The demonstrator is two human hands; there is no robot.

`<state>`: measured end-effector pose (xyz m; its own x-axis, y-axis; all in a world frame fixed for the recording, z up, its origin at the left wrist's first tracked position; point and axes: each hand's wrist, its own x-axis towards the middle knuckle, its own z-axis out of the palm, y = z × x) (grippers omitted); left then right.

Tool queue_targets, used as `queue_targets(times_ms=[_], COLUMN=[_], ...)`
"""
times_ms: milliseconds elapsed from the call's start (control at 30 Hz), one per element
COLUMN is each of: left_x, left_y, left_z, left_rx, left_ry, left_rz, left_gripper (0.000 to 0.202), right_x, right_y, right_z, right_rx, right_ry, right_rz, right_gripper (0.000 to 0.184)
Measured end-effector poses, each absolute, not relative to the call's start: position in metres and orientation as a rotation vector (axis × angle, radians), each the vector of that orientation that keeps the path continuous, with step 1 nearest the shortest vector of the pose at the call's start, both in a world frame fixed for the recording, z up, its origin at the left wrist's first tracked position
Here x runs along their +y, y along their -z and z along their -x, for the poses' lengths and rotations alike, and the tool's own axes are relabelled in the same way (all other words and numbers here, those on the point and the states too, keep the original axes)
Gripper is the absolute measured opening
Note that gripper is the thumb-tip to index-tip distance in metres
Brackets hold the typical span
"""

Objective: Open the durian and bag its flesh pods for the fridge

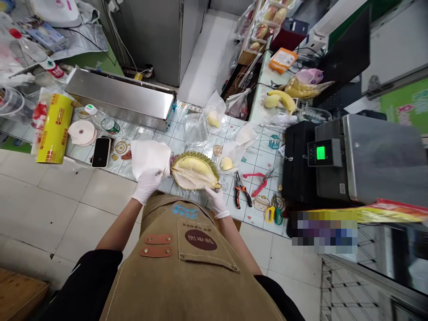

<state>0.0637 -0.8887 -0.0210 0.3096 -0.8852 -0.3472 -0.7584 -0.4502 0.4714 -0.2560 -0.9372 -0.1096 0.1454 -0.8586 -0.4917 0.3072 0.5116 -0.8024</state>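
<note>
An opened durian half (pixel 195 171) lies on the table before me, its spiky green husk at the back and pale flesh showing. My right hand (pixel 217 203), in a white glove, grips the durian by its stem end. My left hand (pixel 147 183), gloved too, has its fingers closed on the near edge of a white sheet (pixel 151 156), just left of the durian. Part of those fingers is hidden. Pieces of durian flesh (pixel 226 163) rest on clear plastic beyond the husk, one of them in a bag (pixel 213 117) farther back. A clear plastic box (pixel 195 128) stands behind the durian.
To the right lie pliers (pixel 241 191), red-handled cutters (pixel 262 182) and scissors (pixel 274 213). A scale (pixel 368 156) stands farther right. On the left are a phone (pixel 101 152), a label roll (pixel 82 133), a yellow film roll (pixel 55 129), a bottle (pixel 103 120) and a long metal box (pixel 122 96).
</note>
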Motion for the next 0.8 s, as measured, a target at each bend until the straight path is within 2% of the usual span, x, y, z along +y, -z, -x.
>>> queue_targets(times_ms=[67, 333, 533, 800], left_x=[-0.889, -0.889, -0.885, -0.881], left_y=[0.018, 0.015, 0.015, -0.008], left_z=[-0.063, -0.061, -0.067, -0.054], left_rx=[-1.428, -1.065, -0.933, -0.982], left_ry=[0.863, 0.879, 0.873, 0.69], left_rz=[-2.322, -2.256, -2.153, -1.773], left_gripper=[0.028, 0.013, 0.02, 0.025], right_x=[-0.936, -0.941, -0.942, -0.941], right_y=[0.112, 0.118, 0.113, 0.082], right_z=[0.247, 0.223, 0.218, 0.211], right_rx=[1.095, 1.128, 1.142, 1.241], right_ry=[0.923, 1.002, 1.016, 1.121], right_rz=[0.581, 0.557, 0.581, 0.649], right_gripper=[0.061, 0.065, 0.059, 0.055])
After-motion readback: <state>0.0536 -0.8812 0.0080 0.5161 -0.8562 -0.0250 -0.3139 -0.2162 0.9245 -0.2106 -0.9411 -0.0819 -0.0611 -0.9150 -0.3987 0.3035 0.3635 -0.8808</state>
